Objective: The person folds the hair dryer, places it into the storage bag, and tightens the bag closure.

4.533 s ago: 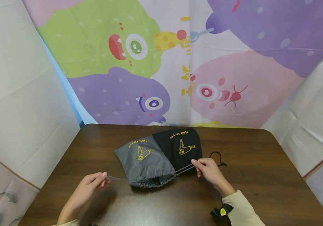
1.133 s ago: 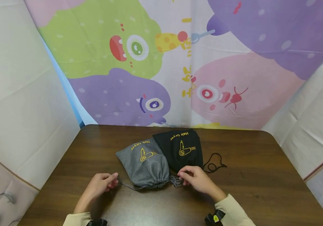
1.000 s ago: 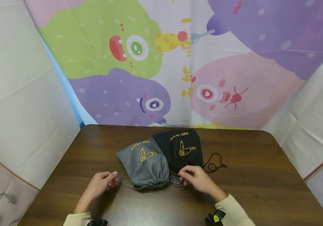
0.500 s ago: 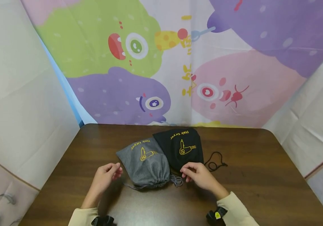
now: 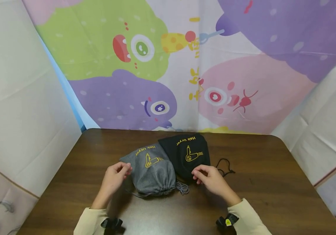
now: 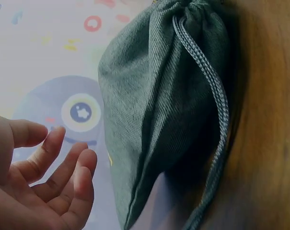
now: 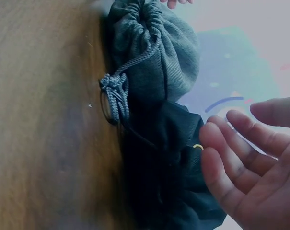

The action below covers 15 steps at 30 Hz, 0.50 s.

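Note:
A grey drawstring pouch point(image 5: 153, 176) with yellow "Hair Dryer" print lies on the table, its mouth gathered tight. It overlaps a black drawstring pouch point(image 5: 189, 156) of the same design, lying behind and to the right. My left hand point(image 5: 115, 178) hovers at the grey pouch's left side, fingers loosely curled around nothing. The grey cord point(image 6: 216, 110) trails free from the gathered neck in the left wrist view. My right hand point(image 5: 210, 178) is over the black pouch's near right corner, also holding nothing. A bundled grey cord point(image 7: 115, 96) rests at the grey pouch's right side.
The brown wooden table point(image 5: 262, 182) spans the space under both hands. Behind it hangs a cartoon-printed cloth point(image 5: 144, 88), with white fabric panels point(image 5: 332, 107) at the sides. A black cord point(image 5: 227, 166) lies right of the black pouch.
The grey pouch's open mouth has been drawn shut. The left hand has let go of its cord and moved up and right; the right hand has released its cord and moved slightly right.

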Available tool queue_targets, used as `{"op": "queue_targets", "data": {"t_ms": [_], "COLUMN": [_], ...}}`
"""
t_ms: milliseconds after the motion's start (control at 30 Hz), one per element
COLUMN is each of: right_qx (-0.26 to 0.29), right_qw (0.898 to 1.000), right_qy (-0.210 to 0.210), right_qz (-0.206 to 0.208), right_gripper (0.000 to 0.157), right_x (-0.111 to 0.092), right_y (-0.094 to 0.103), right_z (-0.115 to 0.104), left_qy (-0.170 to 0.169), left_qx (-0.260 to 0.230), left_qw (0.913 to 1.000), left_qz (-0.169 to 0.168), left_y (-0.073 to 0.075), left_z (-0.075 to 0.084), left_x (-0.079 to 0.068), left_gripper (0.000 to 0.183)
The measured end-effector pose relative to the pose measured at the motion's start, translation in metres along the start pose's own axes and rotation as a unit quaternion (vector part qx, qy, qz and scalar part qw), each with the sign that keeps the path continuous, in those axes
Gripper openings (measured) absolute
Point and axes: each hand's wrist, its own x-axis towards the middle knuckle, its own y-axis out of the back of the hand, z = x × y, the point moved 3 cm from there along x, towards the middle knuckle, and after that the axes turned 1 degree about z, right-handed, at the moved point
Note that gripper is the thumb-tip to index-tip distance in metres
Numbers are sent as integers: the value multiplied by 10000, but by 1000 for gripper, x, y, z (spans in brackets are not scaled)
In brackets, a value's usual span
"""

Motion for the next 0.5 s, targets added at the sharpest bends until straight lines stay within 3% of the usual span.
{"op": "queue_targets", "data": {"t_ms": [300, 500], "right_qx": [-473, -1108], "right_qw": [9965, 9856], "right_qy": [-175, -39], "right_qz": [668, 1280], "right_gripper": [17, 12], "right_x": [0, -1], "right_y": [10, 17], "right_z": [-3, -6], "left_qy": [-695, -1176], "left_qx": [842, 1117], "left_qw": [9939, 9859], "left_qz": [161, 422], "left_y": [-11, -19], "left_z": [13, 15], "left_x": [3, 3], "left_gripper": [17, 17]}}
